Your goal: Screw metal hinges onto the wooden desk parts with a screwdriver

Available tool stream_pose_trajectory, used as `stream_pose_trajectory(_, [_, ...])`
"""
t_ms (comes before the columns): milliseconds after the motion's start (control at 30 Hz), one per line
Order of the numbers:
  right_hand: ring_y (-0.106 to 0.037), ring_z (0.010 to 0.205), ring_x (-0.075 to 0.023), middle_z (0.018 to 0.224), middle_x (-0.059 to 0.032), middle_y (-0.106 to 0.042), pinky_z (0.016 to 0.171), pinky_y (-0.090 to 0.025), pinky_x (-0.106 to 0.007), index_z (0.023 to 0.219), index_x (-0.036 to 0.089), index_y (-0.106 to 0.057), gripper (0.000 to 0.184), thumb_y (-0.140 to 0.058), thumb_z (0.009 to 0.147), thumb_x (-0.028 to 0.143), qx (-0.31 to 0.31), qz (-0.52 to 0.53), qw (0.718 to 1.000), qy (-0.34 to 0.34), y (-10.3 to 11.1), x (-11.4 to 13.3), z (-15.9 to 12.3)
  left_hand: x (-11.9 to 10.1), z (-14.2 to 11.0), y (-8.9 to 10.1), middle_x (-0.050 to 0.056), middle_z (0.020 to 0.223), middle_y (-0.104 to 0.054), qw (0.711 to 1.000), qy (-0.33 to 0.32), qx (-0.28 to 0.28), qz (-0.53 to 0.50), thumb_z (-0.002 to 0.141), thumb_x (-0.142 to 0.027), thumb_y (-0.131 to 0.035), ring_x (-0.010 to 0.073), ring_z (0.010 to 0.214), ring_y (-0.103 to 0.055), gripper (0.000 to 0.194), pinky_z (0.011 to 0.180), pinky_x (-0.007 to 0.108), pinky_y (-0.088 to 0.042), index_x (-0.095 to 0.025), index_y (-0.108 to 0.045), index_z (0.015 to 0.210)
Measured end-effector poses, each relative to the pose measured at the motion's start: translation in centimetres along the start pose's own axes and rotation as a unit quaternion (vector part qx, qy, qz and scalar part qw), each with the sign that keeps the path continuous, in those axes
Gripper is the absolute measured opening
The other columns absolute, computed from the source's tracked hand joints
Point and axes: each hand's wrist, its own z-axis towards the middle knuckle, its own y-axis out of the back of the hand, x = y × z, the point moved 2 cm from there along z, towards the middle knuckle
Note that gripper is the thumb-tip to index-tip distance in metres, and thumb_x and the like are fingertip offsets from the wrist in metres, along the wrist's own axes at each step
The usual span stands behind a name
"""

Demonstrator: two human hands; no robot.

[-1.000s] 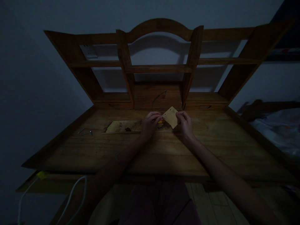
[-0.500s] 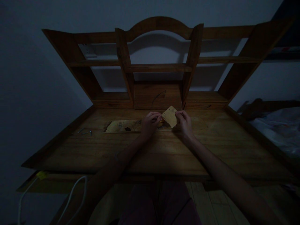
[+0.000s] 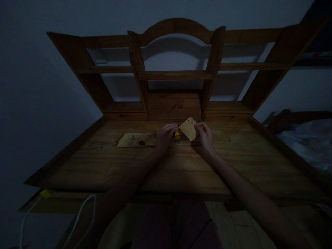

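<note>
The scene is dim. My right hand (image 3: 205, 137) pinches a small tan square piece (image 3: 188, 128) by its right corner and holds it tilted above the wooden desk (image 3: 181, 169). My left hand (image 3: 165, 136) is curled beside the piece's left corner, its fingertips closed on a small yellow object (image 3: 177, 132) that I cannot make out. Both hands hover over a flat, stained board (image 3: 137, 139) lying on the desk.
A wooden hutch with shelves (image 3: 176, 74) rises at the back of the desk. A few small metal screws (image 3: 94, 146) lie at the left. A white cable (image 3: 80, 214) hangs below the front edge. A bed with pale cloth (image 3: 308, 141) is on the right.
The hands and the tan piece have barely shifted. A small yellow object shows more clearly at my left fingertips now.
</note>
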Motion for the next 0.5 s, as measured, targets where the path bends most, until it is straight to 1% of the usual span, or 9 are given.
stream_pose_trajectory(100, [-0.050,0.049,-0.0139,0.070,0.0029,-0.056,0.041,-0.034,-0.026,0.086,0.025,-0.058,0.029,-0.063,0.087,0.054,0.004,-0.006,1.000,-0.008,-0.1,0.0,-0.1,-0.1,0.0,0.2,0.006,0.114,-0.077,0.997,0.058,-0.015,-0.047,0.095,-0.033,-0.065,0.0224,0.111,-0.071,0.018,0.105,0.040,-0.053,-0.023,-0.078,0.103])
stream_pose_trajectory(167, [-0.054,0.055,-0.0153,0.070,0.0024,-0.058,0.046,-0.038,-0.026,0.085,0.024,-0.059,0.029,-0.065,0.085,0.053,0.004,-0.015,1.000,-0.005,-0.1,0.1,-0.1,-0.1,0.0,0.2,0.007,0.116,-0.077,0.989,0.102,-0.010,-0.103,0.092,-0.033,-0.068,0.0229,0.110,-0.072,0.023,0.103,0.038,-0.054,-0.023,-0.076,0.111])
stream_pose_trajectory(233, [-0.058,0.063,-0.0171,0.071,0.0015,-0.060,0.051,-0.042,-0.026,0.084,0.023,-0.061,0.029,-0.069,0.082,0.051,0.004,-0.027,1.000,0.000,-0.2,0.3,-0.1,0.0,0.1,0.1,0.008,0.117,-0.077,0.978,0.133,-0.001,-0.161,0.087,-0.032,-0.073,0.0238,0.110,-0.073,0.029,0.101,0.038,-0.056,-0.022,-0.073,0.115])
stream_pose_trajectory(300, [-0.059,0.067,-0.0181,0.071,0.0010,-0.061,0.055,-0.043,-0.027,0.083,0.022,-0.063,0.030,-0.072,0.080,0.051,0.006,-0.035,0.999,0.005,-0.2,0.4,-0.1,0.2,0.1,-0.2,0.009,0.120,-0.076,0.969,0.148,0.009,-0.197,0.083,-0.031,-0.077,0.0249,0.112,-0.072,0.031,0.102,0.039,-0.055,-0.021,-0.074,0.113])
stream_pose_trajectory(400, [-0.058,0.069,-0.0180,0.072,0.0009,-0.061,0.058,-0.044,-0.027,0.081,0.022,-0.063,0.032,-0.074,0.079,0.052,0.011,-0.038,0.999,0.011,-0.3,0.5,-0.1,0.5,0.1,-0.6,0.010,0.119,-0.076,0.960,0.173,0.032,-0.217,0.079,-0.032,-0.080,0.0267,0.112,-0.072,0.032,0.105,0.042,-0.053,-0.020,-0.075,0.109])
stream_pose_trajectory(500, [-0.056,0.068,-0.0171,0.071,0.0014,-0.060,0.059,-0.043,-0.027,0.079,0.022,-0.063,0.032,-0.075,0.078,0.052,0.016,-0.037,0.999,0.018,-0.3,0.5,-0.1,0.7,0.0,-0.8,0.013,0.123,-0.075,0.942,0.210,0.060,-0.255,0.075,-0.033,-0.084,0.0295,0.116,-0.070,0.040,0.106,0.045,-0.051,-0.017,-0.076,0.111])
